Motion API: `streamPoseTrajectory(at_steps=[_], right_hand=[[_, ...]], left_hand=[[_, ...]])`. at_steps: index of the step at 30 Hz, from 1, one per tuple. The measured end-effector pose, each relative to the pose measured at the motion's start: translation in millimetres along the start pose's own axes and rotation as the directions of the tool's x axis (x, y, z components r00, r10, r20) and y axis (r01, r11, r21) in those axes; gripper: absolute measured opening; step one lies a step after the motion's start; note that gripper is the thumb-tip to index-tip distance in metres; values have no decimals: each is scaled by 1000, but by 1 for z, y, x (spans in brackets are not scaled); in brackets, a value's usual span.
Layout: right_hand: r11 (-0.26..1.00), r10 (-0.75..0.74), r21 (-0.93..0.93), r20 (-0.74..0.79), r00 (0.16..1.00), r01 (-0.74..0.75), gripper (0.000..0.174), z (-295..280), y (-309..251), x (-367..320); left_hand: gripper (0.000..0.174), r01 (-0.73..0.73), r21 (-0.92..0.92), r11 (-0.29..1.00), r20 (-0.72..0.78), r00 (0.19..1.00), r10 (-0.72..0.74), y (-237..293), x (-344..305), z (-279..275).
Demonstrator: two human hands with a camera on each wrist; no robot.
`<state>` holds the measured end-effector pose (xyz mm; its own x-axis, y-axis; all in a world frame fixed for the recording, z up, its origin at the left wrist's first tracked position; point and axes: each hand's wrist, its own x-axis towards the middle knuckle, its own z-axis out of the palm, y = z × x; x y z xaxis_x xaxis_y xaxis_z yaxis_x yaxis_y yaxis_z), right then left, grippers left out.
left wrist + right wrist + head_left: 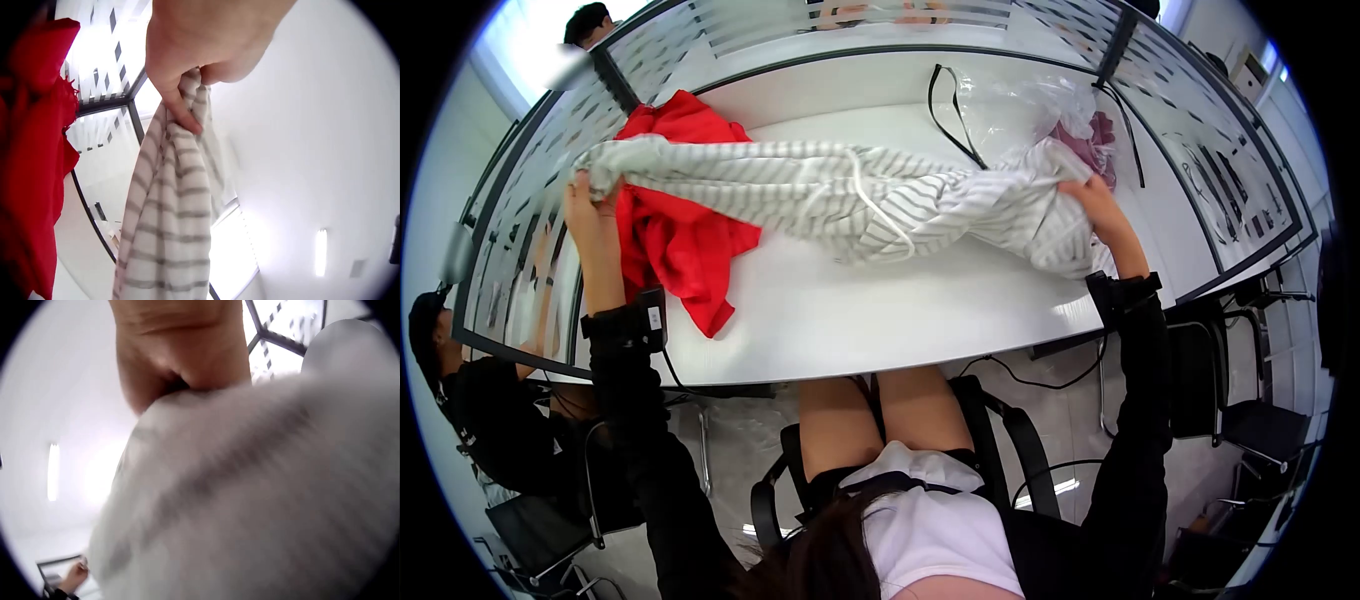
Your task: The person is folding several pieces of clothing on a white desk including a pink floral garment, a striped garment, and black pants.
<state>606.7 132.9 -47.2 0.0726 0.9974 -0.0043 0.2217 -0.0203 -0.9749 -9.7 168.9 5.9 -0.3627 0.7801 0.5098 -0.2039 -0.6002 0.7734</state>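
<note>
A white cloth with grey stripes is stretched sideways above the white table, a white cord hanging in a loop at its middle. My left hand grips its left end; in the left wrist view the thumb and fingers of that hand pinch gathered folds of the striped cloth. At the bunched right end, my right hand holds the fabric. Blurred cloth hides the fingertips of the right hand in the right wrist view.
Red cloth lies on the table's left part, partly behind the striped cloth. Clear plastic, a dark strap and a dark pink item are at the back right. Divider panels border the table. A person sits at the left.
</note>
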Motion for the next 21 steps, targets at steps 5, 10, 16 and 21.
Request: streamPoseTrajectory(at_steps=[5, 10, 16, 21], right_hand=[[852, 107, 520, -48, 993, -66, 30, 13, 3, 36], [993, 51, -100, -55, 997, -56, 46, 15, 38, 42], [941, 233, -278, 114, 966, -194, 74, 2, 39, -1], [927, 7, -358, 318, 948, 114, 73, 32, 35, -22]], left_hand=[[25, 21, 199, 980, 71, 997, -36, -17, -8, 10], [53, -284, 884, 370, 386, 891, -238, -71, -42, 17], [55, -597, 799, 79, 601, 799, -39, -60, -117, 106], [50, -562, 812, 158, 571, 709, -414, -53, -152, 169]])
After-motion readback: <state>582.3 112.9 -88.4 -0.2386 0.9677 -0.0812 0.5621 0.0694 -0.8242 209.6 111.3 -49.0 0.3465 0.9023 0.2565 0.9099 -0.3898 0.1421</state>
